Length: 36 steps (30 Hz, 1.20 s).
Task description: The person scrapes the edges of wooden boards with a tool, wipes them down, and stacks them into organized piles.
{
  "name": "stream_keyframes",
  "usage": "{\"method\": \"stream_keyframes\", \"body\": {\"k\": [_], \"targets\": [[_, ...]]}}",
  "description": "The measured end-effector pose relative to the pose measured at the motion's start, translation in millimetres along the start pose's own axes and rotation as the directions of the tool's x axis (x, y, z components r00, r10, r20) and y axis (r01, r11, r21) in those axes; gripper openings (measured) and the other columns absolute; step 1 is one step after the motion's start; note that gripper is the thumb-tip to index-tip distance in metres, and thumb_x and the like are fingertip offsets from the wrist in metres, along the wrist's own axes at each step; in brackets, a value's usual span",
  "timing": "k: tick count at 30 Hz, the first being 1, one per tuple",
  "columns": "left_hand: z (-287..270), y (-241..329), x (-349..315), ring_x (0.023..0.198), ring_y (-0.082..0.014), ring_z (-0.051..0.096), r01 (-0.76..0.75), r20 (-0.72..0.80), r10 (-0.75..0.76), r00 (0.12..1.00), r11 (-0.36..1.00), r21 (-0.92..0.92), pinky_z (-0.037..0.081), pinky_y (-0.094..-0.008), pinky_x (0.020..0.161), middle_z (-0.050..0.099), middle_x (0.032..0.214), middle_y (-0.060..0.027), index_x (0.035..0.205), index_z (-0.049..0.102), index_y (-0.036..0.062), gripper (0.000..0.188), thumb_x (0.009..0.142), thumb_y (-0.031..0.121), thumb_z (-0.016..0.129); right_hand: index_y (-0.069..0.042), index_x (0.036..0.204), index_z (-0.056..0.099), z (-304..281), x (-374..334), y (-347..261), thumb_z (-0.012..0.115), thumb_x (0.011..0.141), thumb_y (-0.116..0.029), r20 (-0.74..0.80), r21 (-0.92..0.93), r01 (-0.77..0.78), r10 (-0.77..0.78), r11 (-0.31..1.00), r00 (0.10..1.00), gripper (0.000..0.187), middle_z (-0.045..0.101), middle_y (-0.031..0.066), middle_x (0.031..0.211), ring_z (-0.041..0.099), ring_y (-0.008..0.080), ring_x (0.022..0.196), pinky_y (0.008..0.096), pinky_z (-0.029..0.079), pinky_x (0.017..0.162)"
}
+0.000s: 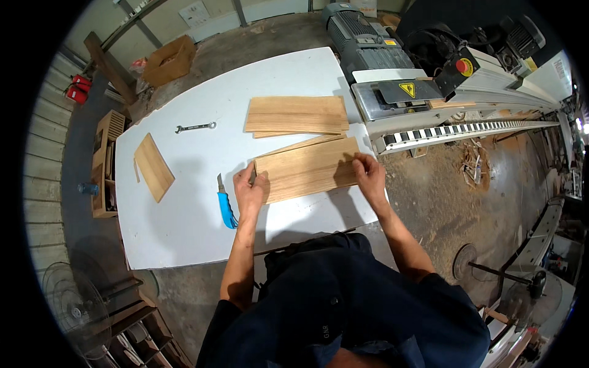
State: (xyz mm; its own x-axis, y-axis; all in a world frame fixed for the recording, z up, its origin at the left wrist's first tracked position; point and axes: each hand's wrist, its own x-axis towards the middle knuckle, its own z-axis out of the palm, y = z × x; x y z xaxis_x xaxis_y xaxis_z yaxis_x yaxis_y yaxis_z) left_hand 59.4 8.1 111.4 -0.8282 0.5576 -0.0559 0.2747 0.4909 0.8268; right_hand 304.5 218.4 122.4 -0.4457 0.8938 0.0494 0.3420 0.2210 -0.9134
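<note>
A rectangular wooden board (310, 168) spans the space between my two hands, low over the white table. My left hand (249, 189) grips its left end, thumb on top. At the board's right end, my right hand (369, 176) pinches the edge with its fingers closed. Just beyond lies a stack of similar wood boards (297, 115), slightly fanned out, and another board edge pokes out between the stack and the held one. Left of my left hand rests a blue-handled utility knife (226, 205) with its blade out.
The white table (190, 221) also bears a wrench (196, 127) and a smaller wood piece (154, 168) with a thin sliver beside it. Machinery with a motor (359, 37) and a roller conveyor (460, 131) borders the table's right. A fan (76, 310) stands lower left; sawdust covers the right floor.
</note>
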Motion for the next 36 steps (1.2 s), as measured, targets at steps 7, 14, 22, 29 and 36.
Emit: {"method": "stream_keyframes", "body": {"k": [7, 14, 22, 29, 36], "targets": [[5, -15, 129, 0.124, -0.0362, 0.053, -0.091, -0.013, 0.094, 0.996, 0.986, 0.139, 0.041, -0.0391, 0.105, 0.054, 0.132, -0.0295, 0.134, 0.052, -0.0069, 0.06, 0.087, 0.026, 0.067, 0.006, 0.12, 0.058, 27, 112, 33, 0.064, 0.088, -0.034, 0.032, -0.335, 0.046, -0.037, 0.941, 0.999, 0.052, 0.065, 0.0281, 0.109, 0.063, 0.0419, 0.102, 0.0459, 0.05, 0.089], [56, -3, 224, 0.109, -0.0351, 0.062, 0.014, 0.105, -0.002, 0.994, 0.993, -0.113, 0.047, -0.0378, 0.093, 0.063, 0.118, -0.0271, 0.12, 0.056, -0.011, 0.059, 0.079, 0.029, 0.072, 0.003, 0.1, 0.065, 61, 173, 51, 0.064, 0.085, -0.04, 0.075, -0.23, -0.12, 0.14, 0.966, 0.987, 0.046, 0.066, 0.0276, 0.104, 0.063, 0.0431, 0.1, 0.0467, 0.05, 0.088], [33, -16, 206, 0.084, -0.0198, 0.064, 0.257, 0.172, -0.214, 0.962, 0.923, -0.287, 0.05, -0.0325, 0.078, 0.069, 0.097, -0.0127, 0.106, 0.063, -0.0054, 0.027, 0.083, 0.008, 0.066, -0.003, 0.102, 0.07, 50, 132, -64, 0.066, 0.083, -0.022, 0.029, -0.323, 0.065, -0.058, 0.944, 0.998, 0.027, 0.069, 0.0222, 0.088, 0.07, 0.0287, 0.084, 0.0386, 0.053, 0.073], [-34, 49, 44, 0.094, -0.018, 0.061, 0.075, 0.088, -0.038, 0.995, 0.882, -0.464, 0.049, -0.0316, 0.085, 0.063, 0.108, -0.0123, 0.118, 0.06, -0.0066, 0.033, 0.086, 0.001, 0.064, 0.002, 0.108, 0.069, 0, 28, -75, 0.069, 0.085, -0.022, -0.049, -0.045, 0.067, -0.069, 0.997, 0.996, 0.033, 0.072, 0.0189, 0.1, 0.071, 0.029, 0.093, 0.0344, 0.054, 0.08], [7, 9, -27, 0.109, -0.0262, 0.054, 0.006, -0.046, -0.012, 0.999, 0.992, -0.127, 0.049, -0.036, 0.091, 0.045, 0.125, -0.0188, 0.134, 0.045, -0.01, 0.059, 0.084, 0.007, 0.072, 0.002, 0.108, 0.068, -31, -18, -8, 0.072, 0.084, -0.017, -0.053, -0.252, 0.055, -0.071, 0.966, 0.996, 0.031, 0.071, 0.0208, 0.102, 0.069, 0.0307, 0.095, 0.0375, 0.053, 0.081]]}}
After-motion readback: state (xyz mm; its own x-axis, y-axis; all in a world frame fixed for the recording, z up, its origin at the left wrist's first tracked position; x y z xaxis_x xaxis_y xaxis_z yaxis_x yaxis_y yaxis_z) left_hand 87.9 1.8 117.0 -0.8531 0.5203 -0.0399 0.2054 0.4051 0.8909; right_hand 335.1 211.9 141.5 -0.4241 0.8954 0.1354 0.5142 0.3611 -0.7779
